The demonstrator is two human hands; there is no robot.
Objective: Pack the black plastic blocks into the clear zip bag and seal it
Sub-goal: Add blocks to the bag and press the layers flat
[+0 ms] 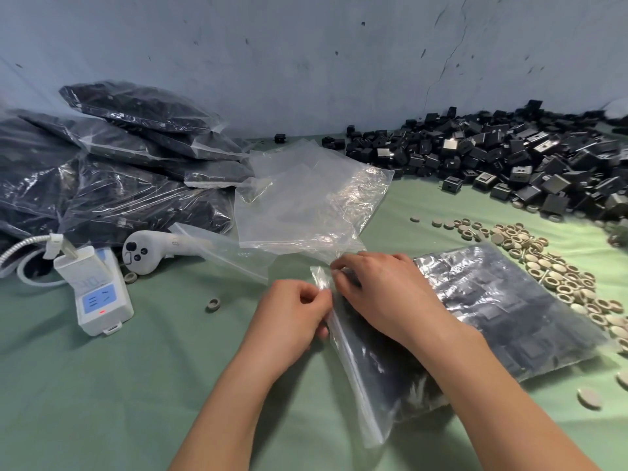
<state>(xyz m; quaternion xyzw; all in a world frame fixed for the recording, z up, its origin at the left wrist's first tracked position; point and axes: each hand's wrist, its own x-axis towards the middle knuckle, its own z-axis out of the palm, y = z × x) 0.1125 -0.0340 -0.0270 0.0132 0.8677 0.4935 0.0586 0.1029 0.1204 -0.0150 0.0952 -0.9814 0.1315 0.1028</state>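
Evidently the clear zip bag [353, 379], filled with black plastic blocks [482, 300], is laid flat on the green table [136, 385] so that its mouth can be pressed closed. The far corner of the zip strip is pinched by the curled fingers [317, 297] of the left hand [292, 314] and gripped from above by the right hand [377, 287] — the start of the seal, it is judged. Empty bags [306, 198] lie just beyond; beige rings [550, 266] are crowded against the bag's right edge — only the right forearm is laid across it.

On the table [119, 385], zip bag [509, 311] front right, packed bags [112, 185] left, loose blocks [509, 161] behind right
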